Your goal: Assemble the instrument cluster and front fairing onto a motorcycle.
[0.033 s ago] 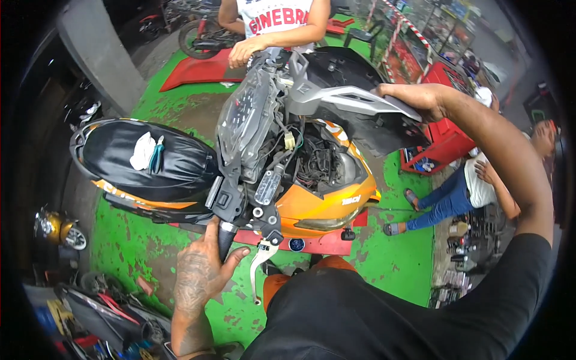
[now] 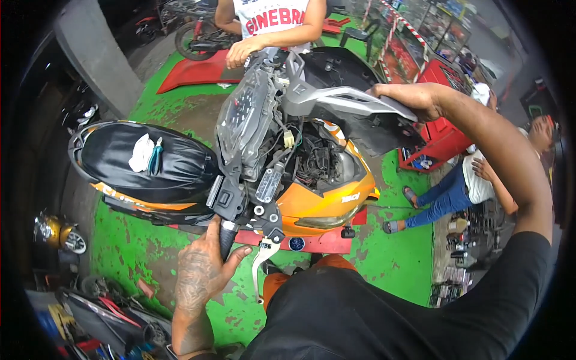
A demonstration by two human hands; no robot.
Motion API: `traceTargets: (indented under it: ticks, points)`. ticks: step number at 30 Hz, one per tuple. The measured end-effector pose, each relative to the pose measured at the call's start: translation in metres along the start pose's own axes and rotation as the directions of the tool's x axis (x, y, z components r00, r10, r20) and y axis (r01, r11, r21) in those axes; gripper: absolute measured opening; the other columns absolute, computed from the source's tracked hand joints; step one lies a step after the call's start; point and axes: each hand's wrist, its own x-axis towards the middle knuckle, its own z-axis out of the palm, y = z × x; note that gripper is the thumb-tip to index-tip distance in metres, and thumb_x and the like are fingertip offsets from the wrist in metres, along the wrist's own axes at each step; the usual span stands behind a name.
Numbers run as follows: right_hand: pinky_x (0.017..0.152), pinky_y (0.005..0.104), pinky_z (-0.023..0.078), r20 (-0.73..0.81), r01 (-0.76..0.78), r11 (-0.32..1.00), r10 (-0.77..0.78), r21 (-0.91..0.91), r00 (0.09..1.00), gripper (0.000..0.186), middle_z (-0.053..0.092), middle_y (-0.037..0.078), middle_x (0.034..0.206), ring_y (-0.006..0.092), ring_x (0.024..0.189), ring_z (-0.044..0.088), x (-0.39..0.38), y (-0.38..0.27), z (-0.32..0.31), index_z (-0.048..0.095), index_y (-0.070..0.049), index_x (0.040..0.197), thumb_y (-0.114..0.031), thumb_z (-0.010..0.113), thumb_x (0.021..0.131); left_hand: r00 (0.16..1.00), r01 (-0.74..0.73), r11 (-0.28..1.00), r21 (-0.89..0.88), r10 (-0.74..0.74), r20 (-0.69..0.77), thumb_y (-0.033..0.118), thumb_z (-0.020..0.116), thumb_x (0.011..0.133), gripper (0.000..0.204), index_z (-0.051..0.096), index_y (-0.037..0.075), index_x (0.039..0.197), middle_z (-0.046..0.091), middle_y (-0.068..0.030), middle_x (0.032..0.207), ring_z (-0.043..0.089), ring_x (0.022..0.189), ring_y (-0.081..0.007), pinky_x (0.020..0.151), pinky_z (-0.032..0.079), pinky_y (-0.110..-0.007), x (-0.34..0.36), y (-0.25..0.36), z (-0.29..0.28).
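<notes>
An orange and black scooter (image 2: 312,210) stands crosswise before me, its front bodywork off and wiring bared. My left hand (image 2: 201,267) is round the black rubber handlebar grip (image 2: 227,239), thumb on the right side of it; some fingers are hidden. A pale brake lever (image 2: 261,264) hangs beside it. With my arm raised, my right hand (image 2: 414,99) grips the edge of a grey and black fairing panel (image 2: 342,97), held over the scooter's front; its fingertips are hidden. The clear-covered instrument cluster (image 2: 243,111) stands tilted, left of the panel. A pale connector (image 2: 289,139) hangs among the wires.
Across the scooter, a person's hand (image 2: 243,51) rests near the handlebar. Pliers (image 2: 155,157) and a white cloth (image 2: 141,152) lie on the seat (image 2: 108,156). At right are a red tool cabinet (image 2: 441,141) and another person in jeans (image 2: 441,198). A small bowl (image 2: 296,243) sits below.
The fairing panel and my right hand sit very slightly farther left, while the whole view has shifted a little too. Both hands keep their hold.
</notes>
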Motion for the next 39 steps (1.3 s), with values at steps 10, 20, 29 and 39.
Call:
traceTargets:
  ticks: [10,20,29,39]
  points:
    - [0.073,0.0298,0.055,-0.069,0.163,0.876,-0.148,0.454,0.987,0.093,0.074,0.007,0.107,0.0145,0.086,0.069,0.045,0.078,0.004,0.068,-0.006,0.128,-0.087,0.046,0.089,0.995,-0.089,0.974,-0.207,0.081,-0.050,0.051,0.078,0.087,0.087,0.048,-0.011,0.141,0.071,-0.0286,0.085,0.073,0.085,-0.0456,0.076,0.056,-0.052,0.007,-0.010,0.010]
    - [0.112,0.0456,0.045,0.020,0.347,0.580,-0.532,0.737,0.847,0.085,0.053,0.011,0.152,0.0245,0.135,0.054,0.104,0.130,0.024,0.044,-0.009,0.155,-0.072,0.051,0.098,0.991,0.115,0.965,-0.238,-0.129,-0.046,0.039,0.079,0.089,0.048,0.061,0.002,0.115,0.073,-0.0185,0.082,0.073,0.077,-0.0395,0.070,0.054,-0.048,0.000,0.008,0.005]
    - [0.089,0.0367,0.058,-0.037,0.224,0.262,-0.570,0.939,0.821,0.078,0.073,0.010,0.120,0.0218,0.104,0.071,0.220,0.139,0.050,0.059,-0.006,0.139,-0.072,0.050,0.098,0.970,0.180,0.954,-0.239,-0.212,-0.119,0.029,0.080,0.091,0.049,0.061,0.002,0.127,0.071,-0.0164,0.084,0.067,0.069,-0.0251,0.067,0.051,-0.040,0.003,0.030,0.011]
    - [0.102,0.0415,0.051,-0.053,0.302,0.239,-0.697,0.923,0.715,0.082,0.065,0.013,0.132,0.0256,0.118,0.064,0.254,0.092,0.036,0.056,-0.008,0.145,-0.072,0.055,0.094,0.938,0.285,0.910,-0.301,-0.330,-0.110,0.029,0.080,0.091,0.050,0.062,0.001,0.127,0.073,-0.0151,0.092,0.067,0.079,-0.0228,0.076,0.054,-0.039,0.002,0.041,0.013]
